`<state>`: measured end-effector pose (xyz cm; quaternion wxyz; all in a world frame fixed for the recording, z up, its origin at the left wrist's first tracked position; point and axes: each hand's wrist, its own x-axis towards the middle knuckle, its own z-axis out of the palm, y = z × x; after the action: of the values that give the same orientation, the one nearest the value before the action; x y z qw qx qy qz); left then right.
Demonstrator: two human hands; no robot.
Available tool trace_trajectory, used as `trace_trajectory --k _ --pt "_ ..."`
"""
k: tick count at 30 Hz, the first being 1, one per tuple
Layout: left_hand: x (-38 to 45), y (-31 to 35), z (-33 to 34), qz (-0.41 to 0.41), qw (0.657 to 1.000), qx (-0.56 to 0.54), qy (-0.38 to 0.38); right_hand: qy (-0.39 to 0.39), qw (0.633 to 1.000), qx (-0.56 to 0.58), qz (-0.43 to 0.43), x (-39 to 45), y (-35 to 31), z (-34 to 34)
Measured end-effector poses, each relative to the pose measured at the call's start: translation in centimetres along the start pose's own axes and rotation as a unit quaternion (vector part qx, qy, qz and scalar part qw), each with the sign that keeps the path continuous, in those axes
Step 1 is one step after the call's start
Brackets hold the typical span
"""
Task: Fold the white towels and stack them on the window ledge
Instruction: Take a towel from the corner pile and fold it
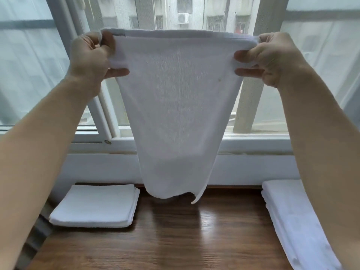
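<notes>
A white towel (177,114) hangs in the air in front of the window, stretched wide at its top edge and narrowing toward its bottom end just above the wooden ledge (175,236). My left hand (91,55) grips its top left corner. My right hand (272,57) grips its top right corner. A stack of folded white towels (95,205) lies on the ledge at the left. A pile of flat white towels (292,217) lies at the right, partly hidden behind my right forearm.
The window frame (253,145) and a white sill run behind the ledge. Sheer white curtains (25,71) hang at both sides. Bare dark wood shows between the two piles.
</notes>
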<state>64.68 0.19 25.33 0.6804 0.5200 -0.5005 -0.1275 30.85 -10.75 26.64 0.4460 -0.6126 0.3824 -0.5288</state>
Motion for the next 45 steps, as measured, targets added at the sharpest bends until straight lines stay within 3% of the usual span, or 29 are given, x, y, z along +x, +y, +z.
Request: trace_trajectory --k 9,12,18,22,26,30,35,40,45 --pt "-11.0 -1.4 -4.6 -0.042 0.998 0.042 -0.036 -0.119 0.99 0.07 0.011 -9.4 4.2 -3.7" --pt "-14.9 -3.7 -5.9 -0.108 0.992 0.051 -0.029 -0.127 0.989 0.044 0.056 -13.0 7.0 -4.6" --pt "-22.6 -4.7 -6.5 -0.168 0.975 0.111 -0.099 -0.165 0.982 -0.022 0.09 -18.7 10.3 -5.7" --pt "-25.7 -4.5 -7.9 -0.227 0.951 0.107 -0.18 -0.223 0.961 -0.049 0.153 -21.4 12.4 -7.0" --pt "-27.3 -8.7 -7.6 -0.322 0.904 0.128 -0.251 -0.272 0.923 -0.098 0.254 -22.7 17.0 -6.4" --pt "-28.4 -15.2 -5.3 -0.357 0.878 0.18 -0.265 -0.25 0.902 -0.158 0.315 -22.8 23.1 -4.6" --pt "-30.1 -20.8 -4.4 -0.331 0.831 0.302 -0.33 -0.206 0.899 -0.262 0.284 -23.0 29.1 -3.4" --pt "-29.4 -22.5 -4.5 -0.409 0.834 0.171 -0.33 -0.26 0.891 -0.212 0.307 -21.6 31.6 -3.6" --pt "-28.1 -30.8 0.0 -0.436 0.852 0.158 -0.244 -0.166 0.902 -0.213 0.336 -17.9 38.0 -0.8"
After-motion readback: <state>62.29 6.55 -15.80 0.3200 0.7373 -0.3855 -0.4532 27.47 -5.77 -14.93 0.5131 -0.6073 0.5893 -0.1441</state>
